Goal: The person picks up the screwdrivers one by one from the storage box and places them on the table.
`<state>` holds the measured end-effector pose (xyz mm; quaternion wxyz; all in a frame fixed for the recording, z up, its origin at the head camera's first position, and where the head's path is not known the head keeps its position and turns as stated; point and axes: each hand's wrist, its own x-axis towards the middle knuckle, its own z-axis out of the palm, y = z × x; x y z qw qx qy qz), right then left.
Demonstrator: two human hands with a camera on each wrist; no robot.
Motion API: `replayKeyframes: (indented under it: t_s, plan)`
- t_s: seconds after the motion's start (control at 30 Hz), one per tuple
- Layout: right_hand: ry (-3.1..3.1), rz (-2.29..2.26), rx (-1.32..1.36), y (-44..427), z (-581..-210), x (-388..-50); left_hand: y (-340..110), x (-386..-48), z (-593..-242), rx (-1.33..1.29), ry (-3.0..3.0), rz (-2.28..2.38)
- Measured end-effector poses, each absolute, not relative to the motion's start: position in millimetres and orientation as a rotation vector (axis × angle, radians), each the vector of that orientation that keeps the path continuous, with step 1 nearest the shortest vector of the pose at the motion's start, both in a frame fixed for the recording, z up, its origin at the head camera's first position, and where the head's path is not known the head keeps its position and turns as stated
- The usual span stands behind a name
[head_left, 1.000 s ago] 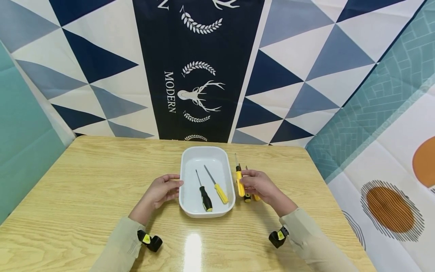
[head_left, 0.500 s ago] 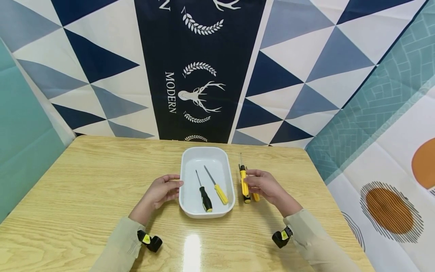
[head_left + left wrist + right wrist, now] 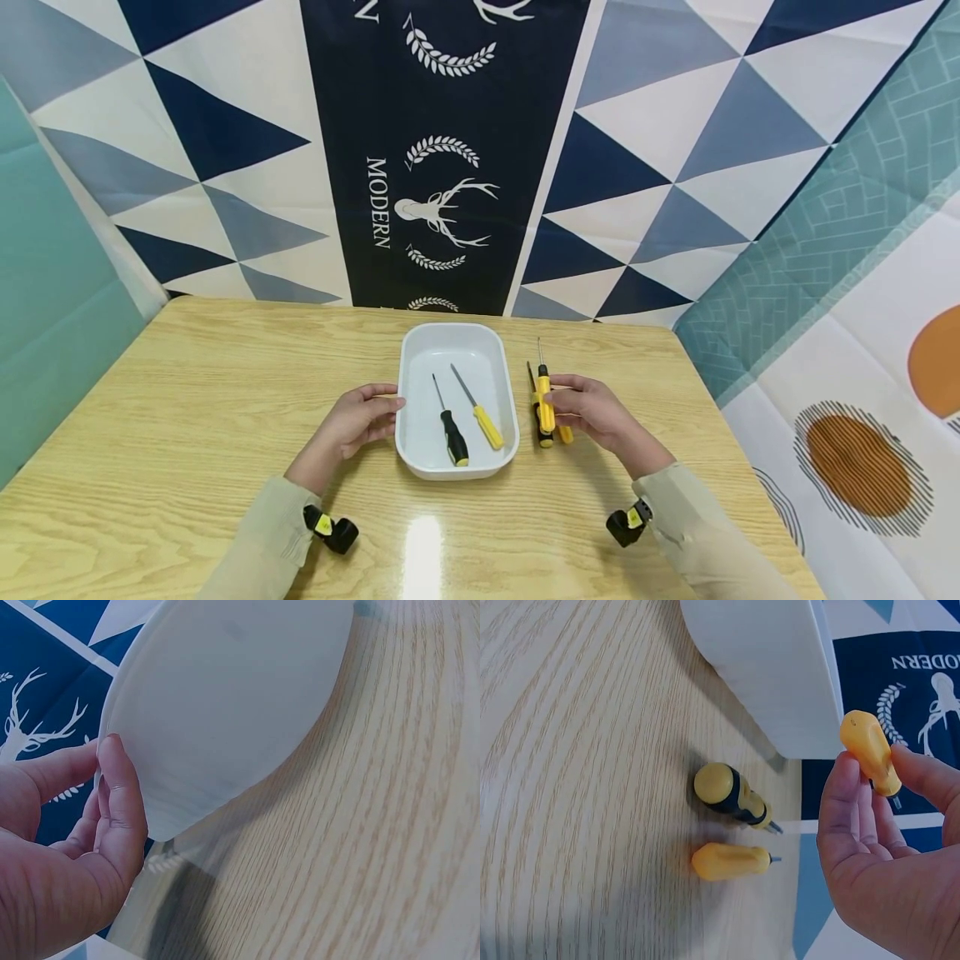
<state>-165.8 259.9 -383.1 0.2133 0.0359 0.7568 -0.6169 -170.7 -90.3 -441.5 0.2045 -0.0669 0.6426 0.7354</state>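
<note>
My left hand [image 3: 363, 419] grips the left rim of a white tray [image 3: 405, 346], as the left wrist view shows fingers against its outer wall. Inside the tray lie a black-handled screwdriver [image 3: 453, 437] and a yellow-handled screwdriver [image 3: 487, 427]. Right of the tray, my right hand [image 3: 588, 408] pinches another yellow-handled screwdriver [image 3: 870, 750] between thumb and fingers, its shaft pointing away from me. Below that hand, a black-and-yellow screwdriver [image 3: 731, 795] and a yellow-handled screwdriver [image 3: 731, 861] lie on the table, partly hidden in the head view.
The wooden table [image 3: 187, 417] ends at a wall hung with patterned cloth [image 3: 442, 150]. A black wrist camera [image 3: 333, 532] sits on the left sleeve and another wrist camera [image 3: 628, 523] on the right one.
My right hand has moved slightly right, away from the tray, with the yellow-handled screwdriver in its fingers. The left hand and the tray have stayed in place.
</note>
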Motion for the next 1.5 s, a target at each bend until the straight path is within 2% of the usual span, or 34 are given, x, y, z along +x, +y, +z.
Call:
replayKeyframes:
  t_s: [1.0, 1.5]
  plan:
    - [2.098, -1.743, 0.207, 295.8, -400.3, -170.8, -91.8, -169.7, -440.0, -0.176, 1.800, 2.045]
    - [2.140, -1.711, 0.315, 312.2, -421.1, -175.3, -90.9, -170.1, -439.3, -0.180, 1.804, 2.042]
